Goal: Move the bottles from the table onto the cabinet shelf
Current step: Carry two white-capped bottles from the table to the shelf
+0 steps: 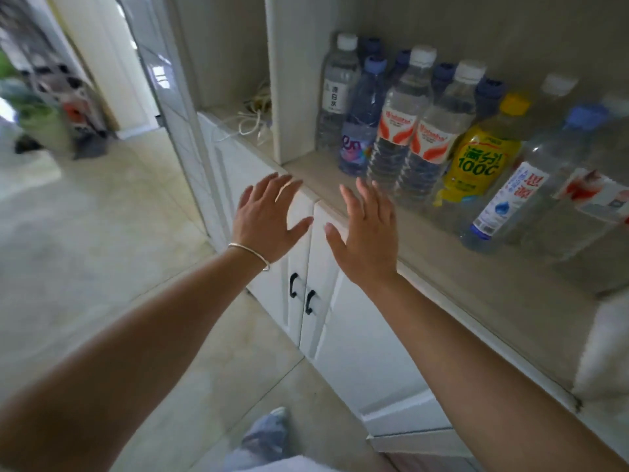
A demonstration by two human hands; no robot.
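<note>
Nearest the camera, a foot in a blue-grey shoe [269,434] stands on the pale tiled floor [102,233]. Both bare forearms reach forward over it toward the cabinet.

The left hand [267,218] is held with fingers spread and straight, gripping nothing; a thin silver bangle [250,251] sits at its wrist. The right hand [369,233] is likewise flat and splayed, holding nothing. Both hang in front of the white cabinet doors [323,301], which carry two dark handles [301,294], just short of the front edge of the cabinet shelf [459,264]. Whether either hand touches the doors cannot be told.

On the shelf the bottles stand upright in rows from the left partition [292,80] toward the right. Along the front: a blue-tinted bottle [360,127], two clear water bottles with red-and-white labels [396,127] side by side, a yellow drink bottle [480,158], then a clear bottle with a blue cap [520,185]. At the left back corner stands a white-capped bottle with a pale label [335,93]. Further blue-capped bottles stand behind the front row; those at the far right are blurred.

Beyond the partition, in the left compartment, lies a tangle of white cable [248,119]. A doorway [102,63] and blurred items lie farther off at left.
</note>
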